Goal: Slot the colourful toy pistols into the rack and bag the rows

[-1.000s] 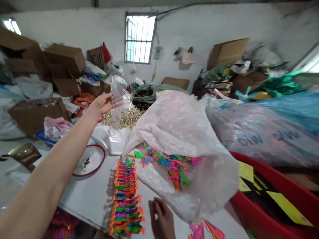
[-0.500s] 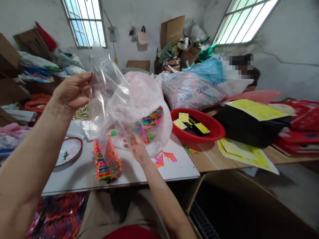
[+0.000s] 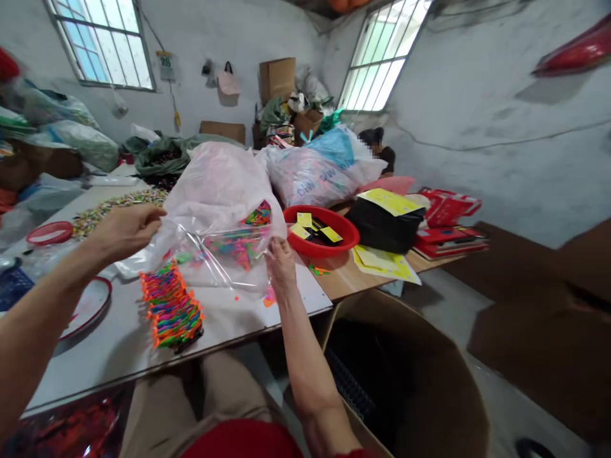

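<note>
Step (judged): spreading clear bag (image 3: 226, 261), ctr-left of frame; L hand (image 3: 119, 236) & R hand (image 3: 283, 266) pinched closed on its edges. Coloured pcs (image 3: 174, 305), lower left, on tabletop (image 3: 226, 327). Next move prob. needs even tension.

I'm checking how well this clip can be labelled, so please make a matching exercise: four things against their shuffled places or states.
1. clear plastic bag
2. red basin
3. black bundle
4. red-rimmed plate

A. under a yellow sheet
B. between left hand and right hand
C. partly behind the left forearm
D. holding yellow cards

1-B, 2-D, 3-A, 4-C
</note>
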Demonstrator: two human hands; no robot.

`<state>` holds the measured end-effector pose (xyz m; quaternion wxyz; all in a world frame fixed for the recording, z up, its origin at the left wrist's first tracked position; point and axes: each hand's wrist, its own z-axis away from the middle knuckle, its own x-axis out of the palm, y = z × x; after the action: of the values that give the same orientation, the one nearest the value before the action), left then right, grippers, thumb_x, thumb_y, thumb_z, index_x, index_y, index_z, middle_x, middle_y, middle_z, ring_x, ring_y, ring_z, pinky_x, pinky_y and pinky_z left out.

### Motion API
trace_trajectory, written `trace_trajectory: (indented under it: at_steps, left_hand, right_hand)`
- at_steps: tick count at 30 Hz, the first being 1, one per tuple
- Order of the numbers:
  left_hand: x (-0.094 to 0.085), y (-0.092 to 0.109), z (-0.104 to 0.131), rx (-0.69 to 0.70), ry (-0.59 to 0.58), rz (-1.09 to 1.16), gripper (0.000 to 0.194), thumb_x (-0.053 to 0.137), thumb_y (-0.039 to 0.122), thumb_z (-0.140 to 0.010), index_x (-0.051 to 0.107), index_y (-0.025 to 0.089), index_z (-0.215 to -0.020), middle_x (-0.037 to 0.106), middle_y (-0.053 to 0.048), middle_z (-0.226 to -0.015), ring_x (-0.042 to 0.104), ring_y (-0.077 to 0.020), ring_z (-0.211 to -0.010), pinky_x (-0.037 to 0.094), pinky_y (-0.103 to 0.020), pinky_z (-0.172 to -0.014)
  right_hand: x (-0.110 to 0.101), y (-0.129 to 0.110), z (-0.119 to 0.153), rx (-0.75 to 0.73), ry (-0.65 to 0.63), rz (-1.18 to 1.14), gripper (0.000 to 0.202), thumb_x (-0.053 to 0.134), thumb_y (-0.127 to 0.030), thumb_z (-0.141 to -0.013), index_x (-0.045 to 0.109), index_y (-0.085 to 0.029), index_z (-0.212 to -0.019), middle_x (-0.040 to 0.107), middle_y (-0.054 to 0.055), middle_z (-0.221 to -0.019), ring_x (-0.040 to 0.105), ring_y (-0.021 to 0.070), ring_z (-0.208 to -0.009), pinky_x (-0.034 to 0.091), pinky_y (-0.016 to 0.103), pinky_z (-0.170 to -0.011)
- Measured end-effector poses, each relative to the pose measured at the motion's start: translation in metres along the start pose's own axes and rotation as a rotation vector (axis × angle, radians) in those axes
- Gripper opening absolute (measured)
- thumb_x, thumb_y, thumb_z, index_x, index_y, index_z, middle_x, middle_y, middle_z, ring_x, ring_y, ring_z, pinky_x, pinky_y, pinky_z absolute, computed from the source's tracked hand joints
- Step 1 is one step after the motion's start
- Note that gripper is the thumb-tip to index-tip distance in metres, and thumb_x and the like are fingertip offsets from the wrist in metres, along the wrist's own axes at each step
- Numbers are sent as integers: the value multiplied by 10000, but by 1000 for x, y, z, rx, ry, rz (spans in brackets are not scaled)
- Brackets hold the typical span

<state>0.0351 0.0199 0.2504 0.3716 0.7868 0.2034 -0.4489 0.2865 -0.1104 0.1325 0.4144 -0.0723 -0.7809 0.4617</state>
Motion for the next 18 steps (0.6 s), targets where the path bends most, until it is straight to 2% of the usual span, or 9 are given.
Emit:
trace_trajectory:
  at_steps: [2, 3, 4, 6, 8, 10, 13, 15, 18]
  left_hand:
    - [33, 23, 14, 128, -195, 211, 425, 501, 477, -810, 654, 178, -1070, 696, -77, -1024, 632, -234, -911, 488, -377, -845]
    - [52, 36, 21, 165, -331, 338, 462, 514, 529, -802, 653, 184, -1076, 698, -74, -1009, 640, -229, -880, 505, -350, -780]
    - [71, 48, 27, 154, -412, 454, 492, 522, 555, -794, 646, 178, -1084, 699, -82, -1002, 649, -230, -857, 512, -334, -723]
    - [106, 66, 34, 102, -442, 606, 537, 552, 582, -765, 635, 149, -1073, 701, -99, -964, 661, -232, -825, 513, -319, -673]
    - [132, 74, 34, 99, -392, 625, 493, 586, 558, -740, 644, 141, -996, 707, -93, -904, 663, -224, -798, 506, -302, -658]
    - [147, 75, 29, 120, -365, 564, 397, 593, 512, -732, 651, 149, -881, 705, -73, -817, 658, -210, -749, 491, -280, -629]
    - [157, 70, 16, 126, -392, 493, 302, 536, 456, -753, 620, 166, -744, 666, -38, -673, 634, -181, -624, 452, -254, -559]
    - [159, 65, 6, 112, -391, 458, 270, 505, 428, -761, 585, 179, -693, 637, -20, -618, 602, -162, -549, 416, -245, -524]
    - [162, 58, -5, 79, -313, 366, 197, 515, 370, -741, 541, 197, -651, 601, -8, -589, 556, -159, -539, 362, -249, -524]
  right_hand:
    - [4, 6, 10, 47, -74, 26, 358, 789, -448, -608, 562, -211, -752, 597, -49, -693, 554, 101, -627, 476, 228, -610]
    - [6, 11, 17, 66, -119, 64, 328, 781, -421, -616, 582, -203, -759, 615, -37, -714, 567, 111, -652, 483, 241, -637]
    - [8, 16, 23, 69, -164, 132, 297, 768, -401, -630, 594, -195, -756, 626, -26, -723, 574, 120, -669, 485, 253, -658]
    - [7, 26, 32, 36, -210, 275, 251, 750, -360, -642, 592, -184, -726, 622, -22, -701, 565, 125, -665, 469, 257, -662]
    - [1, 32, 35, -3, -220, 370, 246, 751, -323, -628, 562, -188, -709, 586, -42, -656, 533, 114, -624, 439, 242, -623]
    - [-8, 33, 34, -3, -247, 410, 267, 752, -297, -614, 550, -195, -755, 563, -55, -658, 516, 107, -602, 416, 232, -592]
    - [-28, 29, 25, 17, -295, 463, 331, 734, -305, -644, 564, -202, -908, 557, -59, -675, 522, 112, -604, 412, 233, -585]
    - [-44, 24, 17, 10, -265, 529, 357, 716, -335, -673, 565, -207, -970, 534, -69, -652, 507, 115, -590, 407, 237, -580]
    - [-68, 16, 8, -6, -162, 694, 322, 681, -334, -694, 573, -201, -967, 508, -72, -628, 493, 122, -576, 407, 251, -588]
